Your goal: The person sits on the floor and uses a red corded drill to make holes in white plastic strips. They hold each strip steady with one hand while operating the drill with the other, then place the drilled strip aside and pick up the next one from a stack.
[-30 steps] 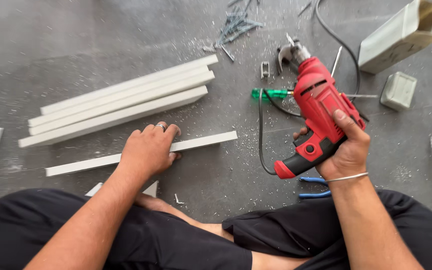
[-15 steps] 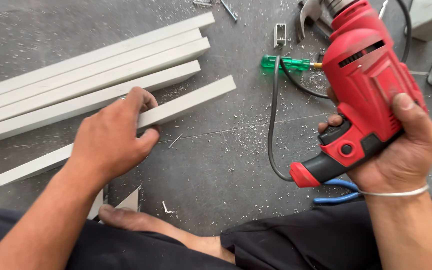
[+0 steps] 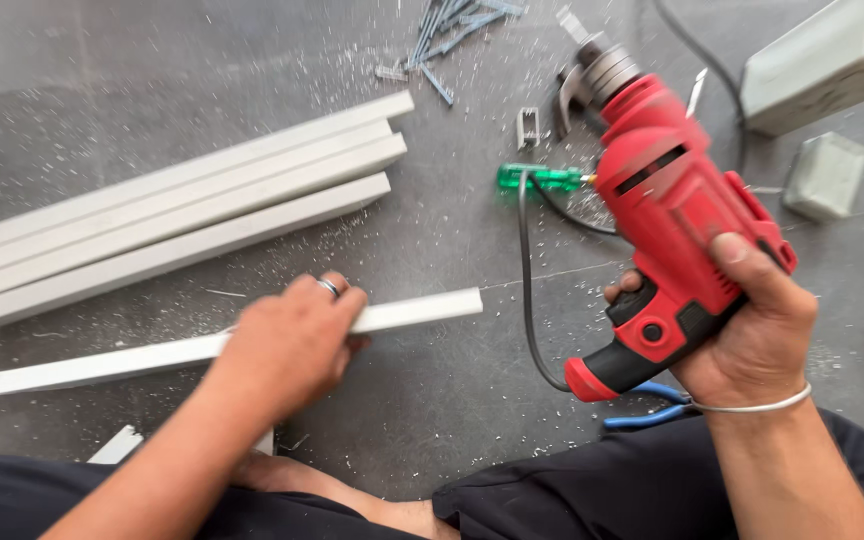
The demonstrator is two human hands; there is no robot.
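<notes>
Four white strips [image 3: 172, 215] lie beyond left hand [image 3: 287, 345]; screws [image 3: 447, 35] scattered.

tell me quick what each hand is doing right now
Left hand: closed over the single white strip lying on the floor.
Right hand: closed around the grip of the red drill, held above the floor.

A building or renovation site: grey concrete floor [image 3: 432, 400] dusted with white shavings, white plastic strips [image 3: 172, 220], scattered nails [image 3: 447, 35] beyond the right hand [image 3: 752, 320], corded red drill [image 3: 667, 230].
</notes>
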